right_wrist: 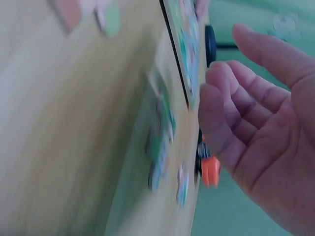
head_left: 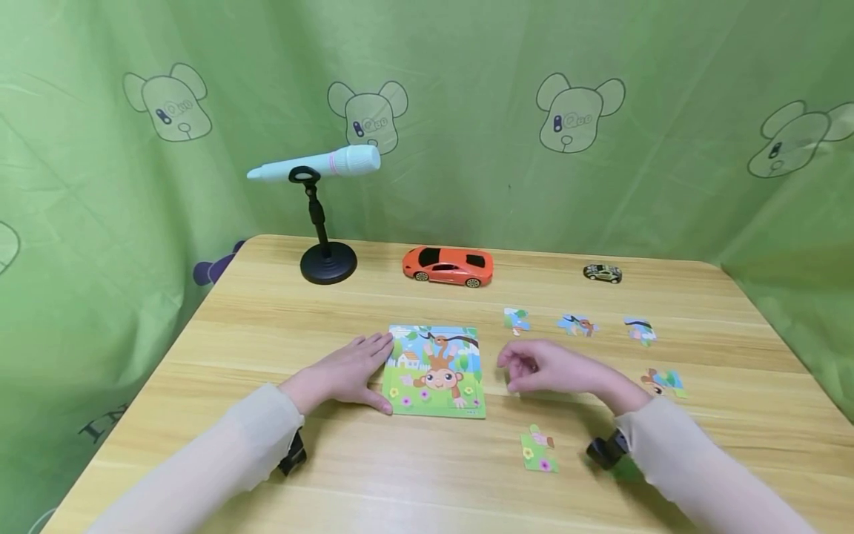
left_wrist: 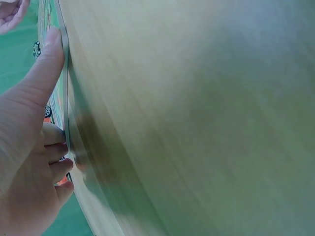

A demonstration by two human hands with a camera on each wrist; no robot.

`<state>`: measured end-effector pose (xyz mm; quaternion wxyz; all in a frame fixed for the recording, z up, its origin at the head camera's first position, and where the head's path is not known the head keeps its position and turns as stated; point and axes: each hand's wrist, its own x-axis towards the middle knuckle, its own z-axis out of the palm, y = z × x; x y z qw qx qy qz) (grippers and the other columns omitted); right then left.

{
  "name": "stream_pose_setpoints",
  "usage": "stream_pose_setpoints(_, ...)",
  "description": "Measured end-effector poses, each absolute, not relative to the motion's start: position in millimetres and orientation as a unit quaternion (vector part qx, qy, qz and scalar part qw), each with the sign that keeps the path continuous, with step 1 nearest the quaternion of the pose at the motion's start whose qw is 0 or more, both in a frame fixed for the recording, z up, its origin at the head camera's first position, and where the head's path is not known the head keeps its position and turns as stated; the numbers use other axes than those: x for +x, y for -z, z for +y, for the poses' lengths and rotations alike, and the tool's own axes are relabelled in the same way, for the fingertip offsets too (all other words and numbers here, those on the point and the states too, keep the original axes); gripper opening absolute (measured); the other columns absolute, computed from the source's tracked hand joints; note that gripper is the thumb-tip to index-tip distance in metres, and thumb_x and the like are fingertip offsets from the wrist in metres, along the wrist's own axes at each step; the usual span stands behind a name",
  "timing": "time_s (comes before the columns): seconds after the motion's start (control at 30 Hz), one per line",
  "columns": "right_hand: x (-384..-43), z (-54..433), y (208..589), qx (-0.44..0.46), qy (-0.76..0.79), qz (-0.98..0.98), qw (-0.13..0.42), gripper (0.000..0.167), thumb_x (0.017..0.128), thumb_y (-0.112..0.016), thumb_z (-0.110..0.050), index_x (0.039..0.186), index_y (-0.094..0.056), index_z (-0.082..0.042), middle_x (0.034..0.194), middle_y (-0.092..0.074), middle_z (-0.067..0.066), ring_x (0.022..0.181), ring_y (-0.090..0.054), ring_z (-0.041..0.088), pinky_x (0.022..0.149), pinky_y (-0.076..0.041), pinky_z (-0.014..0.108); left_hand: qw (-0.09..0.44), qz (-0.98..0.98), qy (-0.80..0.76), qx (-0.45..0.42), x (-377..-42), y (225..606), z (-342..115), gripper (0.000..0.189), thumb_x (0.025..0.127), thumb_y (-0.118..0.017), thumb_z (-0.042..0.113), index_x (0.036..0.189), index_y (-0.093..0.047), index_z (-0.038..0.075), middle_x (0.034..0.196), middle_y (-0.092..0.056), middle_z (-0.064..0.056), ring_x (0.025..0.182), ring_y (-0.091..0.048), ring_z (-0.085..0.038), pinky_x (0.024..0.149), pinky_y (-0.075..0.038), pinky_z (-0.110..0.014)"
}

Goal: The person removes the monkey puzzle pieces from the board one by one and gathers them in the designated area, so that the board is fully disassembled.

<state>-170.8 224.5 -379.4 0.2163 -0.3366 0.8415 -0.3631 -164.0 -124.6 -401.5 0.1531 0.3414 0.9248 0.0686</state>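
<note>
A square jigsaw board (head_left: 437, 404) with a cartoon monkey picture lies flat on the table. My left hand (head_left: 350, 371) rests at its left side, thumb and fingers touching the edge; the left wrist view shows the thumb (left_wrist: 47, 64) straight along that edge. To the right of the board hovers my right hand (head_left: 550, 367), fingers loosely bent. In the right wrist view, nothing lies between its thumb and fingers (right_wrist: 214, 113). Around that hand are loose puzzle pieces: a sky piece (head_left: 517, 319), a tail piece (head_left: 579, 325), a branch piece (head_left: 640, 330), a monkey piece (head_left: 657, 383) and a flower piece (head_left: 534, 454).
At the table's back stand a blue microphone (head_left: 327, 164) on a black stand (head_left: 329, 263), an orange toy car (head_left: 448, 267) and a small dark toy car (head_left: 603, 274). A green curtain (head_left: 460, 59) with bear outlines hangs behind the wooden table (head_left: 373, 475).
</note>
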Motion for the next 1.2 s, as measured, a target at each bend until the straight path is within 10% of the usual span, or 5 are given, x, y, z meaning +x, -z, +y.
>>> stream_pose_setpoints(0.97,-168,162,396,-0.361,0.252,0.877,0.194,0.032,0.081,-0.072,-0.016,0.105,-0.053,-0.006,0.066,-0.046,-0.005,0.056,-0.040,0.006,0.054,-0.035,0.022,0.146,0.925,-0.068,0.345,-165,404,-126,0.109,0.071,-0.060,0.066,0.144,-0.019,-0.003,0.151,-0.012,-0.016,0.137,-0.012,-0.029,0.110,-0.009,-0.040)
stream_pose_setpoints(1.2,-167,161,396,-0.357,0.238,0.888,0.167,0.036,0.077,-0.076,-0.021,0.102,-0.054,-0.009,0.087,-0.047,0.000,0.076,-0.043,0.014,0.067,-0.039,0.029,0.148,0.925,-0.066,0.344,-165,404,-126,0.110,0.070,-0.060,0.067,0.144,-0.019,-0.003,0.151,-0.012,-0.016,0.137,-0.011,-0.028,0.110,-0.008,-0.039)
